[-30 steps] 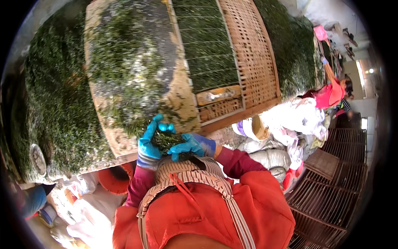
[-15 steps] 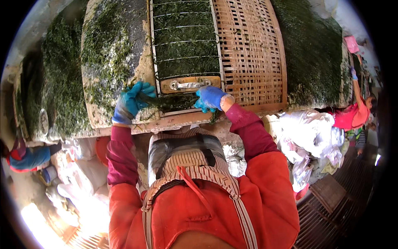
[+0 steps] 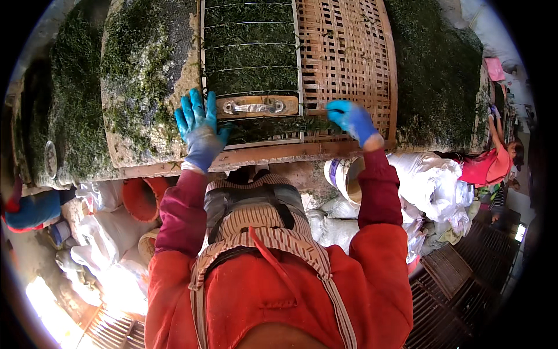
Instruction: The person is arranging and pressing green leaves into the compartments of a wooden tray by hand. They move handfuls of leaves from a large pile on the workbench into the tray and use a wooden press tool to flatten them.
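My left hand (image 3: 200,135), in a blue rubber glove, lies open with fingers spread at the left edge of a metal-barred frame (image 3: 202,55). Shredded dark green seaweed (image 3: 250,57) fills the spaces between the bars. Next to my left hand, a wooden block with a metal handle (image 3: 253,107) lies across the near part of the frame. My right hand (image 3: 353,121), gloved the same way, is over the woven bamboo mat (image 3: 343,70), right of the frame. Its fingers extend leftward, slightly blurred, with nothing visible in them. More seaweed strands (image 3: 264,129) lie between my hands.
Seaweed heaps (image 3: 433,81) cover the table to the right, and a dark slab (image 3: 148,87) strewn with seaweed lies left. Below the wooden table edge (image 3: 273,153) are a white bucket (image 3: 350,177), a red tub (image 3: 139,199) and white sacks (image 3: 427,180). A co-worker in red (image 3: 488,166) stands far right.
My hands have moved apart; the dark seaweed clump stretched between them is now released and lies along the frame's near end. My left fingers have spread, and my right hand has shifted right onto the mat.
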